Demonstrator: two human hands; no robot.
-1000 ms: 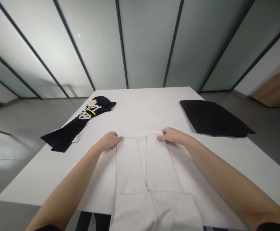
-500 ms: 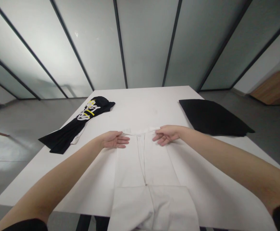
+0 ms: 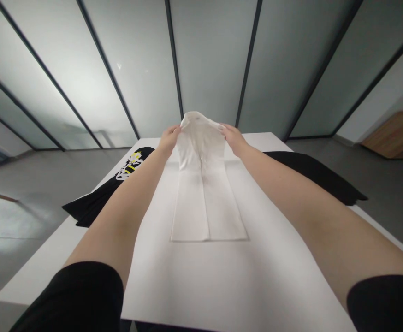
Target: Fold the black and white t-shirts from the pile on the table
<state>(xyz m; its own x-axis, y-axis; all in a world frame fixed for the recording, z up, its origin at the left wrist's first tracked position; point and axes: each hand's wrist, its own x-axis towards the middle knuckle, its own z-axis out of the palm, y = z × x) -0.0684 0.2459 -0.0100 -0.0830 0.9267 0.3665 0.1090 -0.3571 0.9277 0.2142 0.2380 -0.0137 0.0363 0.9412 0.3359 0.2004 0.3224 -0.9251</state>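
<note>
A pair of white trousers (image 3: 201, 198) is stretched out in front of me, its two straight legs side by side on the white table (image 3: 174, 276). The upper end is lifted off the tabletop and sags between my hands. My left hand (image 3: 169, 139) pinches the left corner of that raised end. At the right corner, my right hand (image 3: 234, 137) grips the cloth the same way. Both arms are extended far forward, and the straight lower edge of the trousers lies toward me.
A black garment with a white and yellow print (image 3: 129, 168) lies at the table's left edge, partly behind my left arm. On the right is a flat black cloth (image 3: 308, 170), partly covered by my right arm. Frosted glass panels (image 3: 208, 60) stand beyond the table.
Both hands have moved forward and up, carrying the white trousers away from me and raising their far end. The near part that hung over the front edge now lies on the table.
</note>
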